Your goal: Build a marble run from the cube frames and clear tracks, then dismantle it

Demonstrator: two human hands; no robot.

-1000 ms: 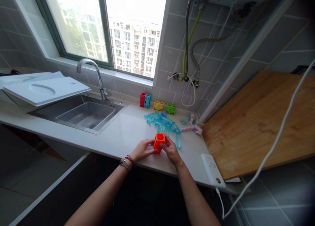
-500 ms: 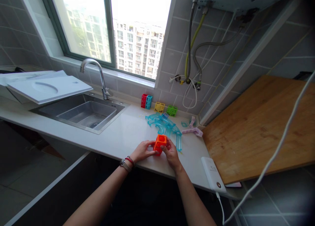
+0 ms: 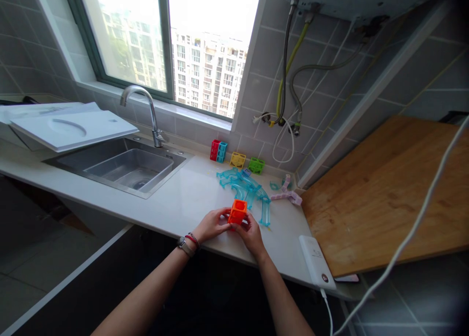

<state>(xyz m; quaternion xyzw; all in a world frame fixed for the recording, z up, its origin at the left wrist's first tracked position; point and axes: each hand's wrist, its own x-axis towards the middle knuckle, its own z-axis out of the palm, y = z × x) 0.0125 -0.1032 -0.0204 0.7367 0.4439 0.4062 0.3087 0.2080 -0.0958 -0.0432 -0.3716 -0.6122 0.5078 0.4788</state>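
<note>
Near the counter's front edge, an orange hollow block point(image 3: 238, 212) with a hole in its top is held between both hands. My left hand point(image 3: 212, 223) grips it from the left, thumb at its lower front. From the right, my right hand point(image 3: 251, 232) closes on its lower part, the thumb across the near side. The fingers hide the block's lower end. Just beyond lie several clear blue track pieces point(image 3: 245, 185) in a pile, one straight piece point(image 3: 265, 212) close to my right hand.
Along the wall stand red point(image 3: 214, 150) and blue blocks point(image 3: 222, 151), a yellow block point(image 3: 238, 159) and a green block point(image 3: 256, 165). A pale pink branched piece point(image 3: 287, 196) lies right of the tracks. Left is a sink point(image 3: 146, 194); right, a white power bank point(image 3: 317, 262) and a wooden board point(image 3: 388, 194).
The right thumb has slid down to the block's lower near side. The block has turned slightly in my hands, its top opening now facing me more.
</note>
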